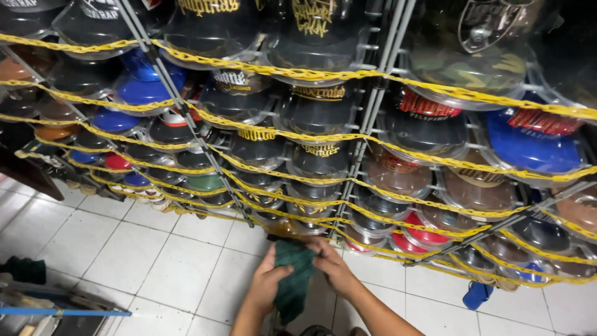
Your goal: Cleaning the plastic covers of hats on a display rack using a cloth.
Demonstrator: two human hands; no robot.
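Note:
A dark green cloth (292,277) hangs between both of my hands, low in the middle of the view. My left hand (268,279) grips its left side and my right hand (331,264) holds its upper right edge. The cloth sits just below the bottom row of a wire rack (367,118) filled with caps in clear plastic covers. Yellow plastic chains (261,67) run across the rack in rows.
Caps in black, blue, red, brown and camouflage fill the rack. White floor tiles (124,249) lie below. A blue object (476,295) rests on the floor at the right. A blue rod (62,311) and a dark green bundle (23,269) are at the lower left.

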